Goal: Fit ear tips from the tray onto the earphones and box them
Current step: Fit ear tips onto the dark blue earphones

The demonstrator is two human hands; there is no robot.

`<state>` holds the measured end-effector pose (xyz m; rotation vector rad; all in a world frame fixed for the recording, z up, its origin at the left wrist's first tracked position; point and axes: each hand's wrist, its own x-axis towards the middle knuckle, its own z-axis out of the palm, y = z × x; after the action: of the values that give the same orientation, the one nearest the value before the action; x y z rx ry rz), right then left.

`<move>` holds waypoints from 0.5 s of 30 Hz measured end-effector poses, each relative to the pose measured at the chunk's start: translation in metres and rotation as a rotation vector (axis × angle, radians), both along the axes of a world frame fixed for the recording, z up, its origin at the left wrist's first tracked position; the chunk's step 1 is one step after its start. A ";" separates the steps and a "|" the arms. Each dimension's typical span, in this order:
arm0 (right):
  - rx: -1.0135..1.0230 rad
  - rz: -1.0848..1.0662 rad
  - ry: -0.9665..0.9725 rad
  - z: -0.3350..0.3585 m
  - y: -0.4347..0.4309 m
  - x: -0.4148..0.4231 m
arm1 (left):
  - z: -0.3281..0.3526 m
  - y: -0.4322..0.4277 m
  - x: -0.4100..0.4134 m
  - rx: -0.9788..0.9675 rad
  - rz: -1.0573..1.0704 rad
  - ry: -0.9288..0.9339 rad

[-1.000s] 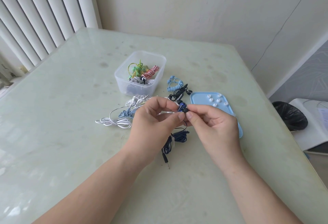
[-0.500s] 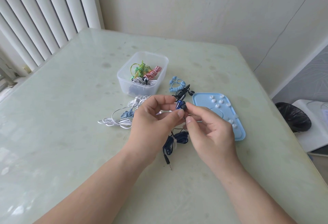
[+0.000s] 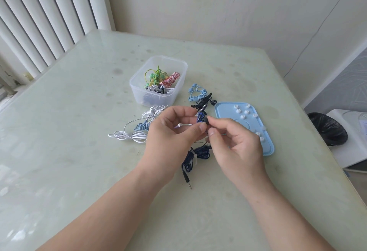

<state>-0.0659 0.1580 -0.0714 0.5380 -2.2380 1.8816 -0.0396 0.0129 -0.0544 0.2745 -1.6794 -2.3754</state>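
A small blue earbud [image 3: 200, 116] is up in the air, just above the middle of the worktop [image 3: 79, 151]. A black tip [image 3: 205, 120] sits on its end. The left hand [image 3: 170, 133] has the earbud in its grip, with thumb and fingers clamped tight on it. The right hand [image 3: 236, 143] has its grip pinched on the tip, first finger on top and thumb below. The other fingers of that hand are loosely curled. The two hands touch at the fingertips. The earbud's dark blue cord [image 3: 196, 155] hangs down between the hands and lies in a bundle on the worktop. Its plug [image 3: 187, 179] points toward the person. Just to the right is a pale blue tray [image 3: 267, 145], partly hidden by the right hand. Little white tips [image 3: 247, 111] are spread about on it. Behind the hands lie black earphones [image 3: 204, 102] and curly light blue earphones [image 3: 196, 93], touching each other. To the left lie white earphones [image 3: 131, 135], with a bit of blue cord beside them. Farther back stands a clear box [image 3: 158, 99] with green, red and striped earphones in it. Off the right edge of the worktop is a bin with a black bag [image 3: 327, 131]. White blinds [image 3: 39, 22] hang at the far left.
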 end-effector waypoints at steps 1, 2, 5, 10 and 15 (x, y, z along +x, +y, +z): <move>-0.017 -0.005 -0.041 0.000 0.001 0.000 | 0.000 0.001 0.000 -0.002 -0.003 -0.001; -0.031 -0.011 -0.075 0.001 0.001 0.000 | 0.000 0.001 0.000 -0.001 -0.007 0.000; -0.055 -0.018 -0.077 0.005 0.001 0.000 | 0.000 0.001 0.000 0.007 -0.018 0.005; -0.014 -0.030 -0.067 0.006 0.003 0.000 | -0.002 -0.001 -0.001 0.016 -0.039 -0.006; -0.079 -0.027 -0.126 0.018 0.008 -0.002 | -0.002 -0.002 -0.001 0.000 -0.077 -0.014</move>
<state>-0.0680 0.1658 -0.0533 0.3853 -2.2223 2.0337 -0.0408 0.0106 -0.0564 0.2312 -1.7268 -2.4338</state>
